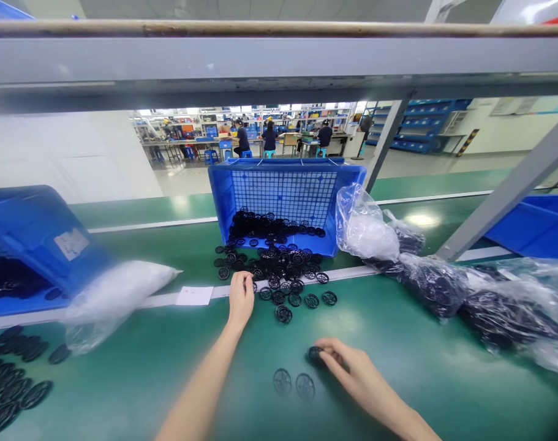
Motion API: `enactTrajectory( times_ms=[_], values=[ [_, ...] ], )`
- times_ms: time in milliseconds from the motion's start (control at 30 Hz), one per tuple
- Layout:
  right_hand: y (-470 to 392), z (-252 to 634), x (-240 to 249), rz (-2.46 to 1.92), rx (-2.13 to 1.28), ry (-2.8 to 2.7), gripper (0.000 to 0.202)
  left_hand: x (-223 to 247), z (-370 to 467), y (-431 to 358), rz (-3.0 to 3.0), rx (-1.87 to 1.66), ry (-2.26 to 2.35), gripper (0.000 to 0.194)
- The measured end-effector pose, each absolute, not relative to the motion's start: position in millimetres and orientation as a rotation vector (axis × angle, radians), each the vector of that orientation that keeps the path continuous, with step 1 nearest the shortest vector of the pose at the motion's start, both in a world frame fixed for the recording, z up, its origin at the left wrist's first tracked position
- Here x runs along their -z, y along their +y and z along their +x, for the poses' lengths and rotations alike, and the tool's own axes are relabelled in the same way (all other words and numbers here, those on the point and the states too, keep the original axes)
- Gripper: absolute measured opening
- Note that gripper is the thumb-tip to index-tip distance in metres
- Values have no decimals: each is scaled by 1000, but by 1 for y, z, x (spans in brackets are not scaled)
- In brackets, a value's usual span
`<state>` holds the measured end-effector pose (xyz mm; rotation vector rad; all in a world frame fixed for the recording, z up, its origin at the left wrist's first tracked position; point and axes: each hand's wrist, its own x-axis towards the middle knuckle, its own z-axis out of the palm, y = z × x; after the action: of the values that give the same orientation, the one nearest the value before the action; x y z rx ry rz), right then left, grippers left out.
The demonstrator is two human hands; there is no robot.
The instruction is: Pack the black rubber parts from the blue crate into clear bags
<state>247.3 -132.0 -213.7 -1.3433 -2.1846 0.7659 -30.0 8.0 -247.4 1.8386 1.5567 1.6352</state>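
Between the thumb and fingers of my right hand is a black spoked plastic ring, held just above the green tabletop. Two similar spoked rings lie side by side to its left, slightly blurred. My left hand reaches to the near left edge of a loose pile of black rings, its fingers curled down; what they grip, if anything, is hidden. The pile spills out of a blue crate tipped on its side with its opening towards me.
At the left stand another blue crate, a white plastic bag and more black rings. A white paper slip lies near the pile. Clear bags of black parts line the right. A shelf beam crosses overhead; several people sit far off.
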Motion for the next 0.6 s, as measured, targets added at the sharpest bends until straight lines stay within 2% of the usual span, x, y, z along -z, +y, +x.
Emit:
enactTrajectory(
  times_ms=[100, 233, 467, 600],
  values=[
    [-130, 246, 212, -1515, -872, -2040, 26, 248, -30, 8, 1841, -1631, 1552, 22],
    [-126, 253, 217, -1549, -629, -2070, 23, 248, -31, 8, 1837, -1638, 1548, 22],
    [-129, 272, 220, -1516, -599, -1982, 33, 247, -30, 8, 1832, -1666, 1578, 20],
    [-140, 256, 226, -1446, -656, -2163, 43, 246, -30, 8, 1836, -1663, 1587, 20]
  ],
)
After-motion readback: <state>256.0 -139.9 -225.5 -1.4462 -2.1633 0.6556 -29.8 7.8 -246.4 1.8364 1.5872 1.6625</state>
